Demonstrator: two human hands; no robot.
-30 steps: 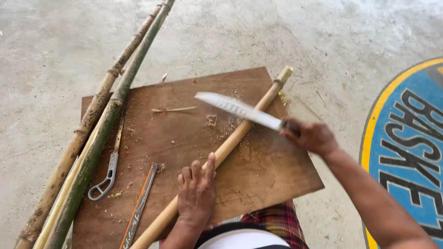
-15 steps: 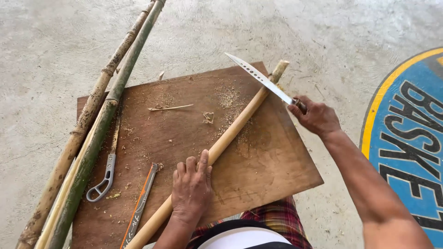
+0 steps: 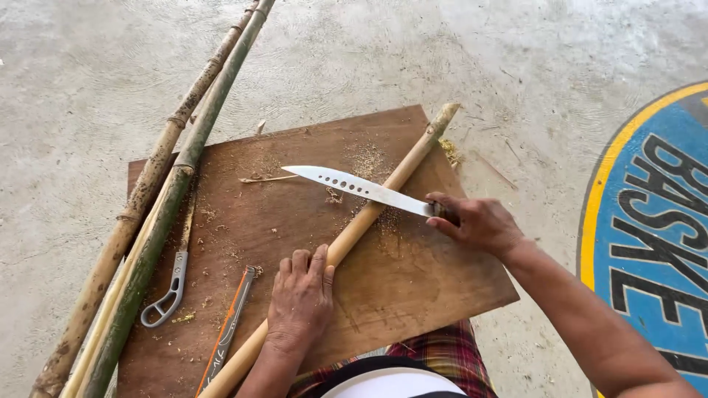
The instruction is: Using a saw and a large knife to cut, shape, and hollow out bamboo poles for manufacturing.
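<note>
A pale peeled bamboo stick (image 3: 402,168) lies slantwise across a brown wooden board (image 3: 413,287). My left hand (image 3: 299,302) presses down on the stick near its lower end. My right hand (image 3: 476,221) grips the handle of a long knife (image 3: 354,186) with holes along its blade. The blade lies across the stick near its middle, tip pointing left. Fine shavings are scattered on the board around the blade.
Two long green-brown bamboo poles (image 3: 158,199) lie along the board's left edge. A grey metal tool with a loop (image 3: 168,291) and an orange-handled tool (image 3: 228,328) rest on the board's left part. A blue and yellow painted floor marking (image 3: 649,221) is at right. The floor is concrete.
My right hand swung the knife up to the stick's far end, then brought it down across the stick's middle. My left hand stayed on the stick.
</note>
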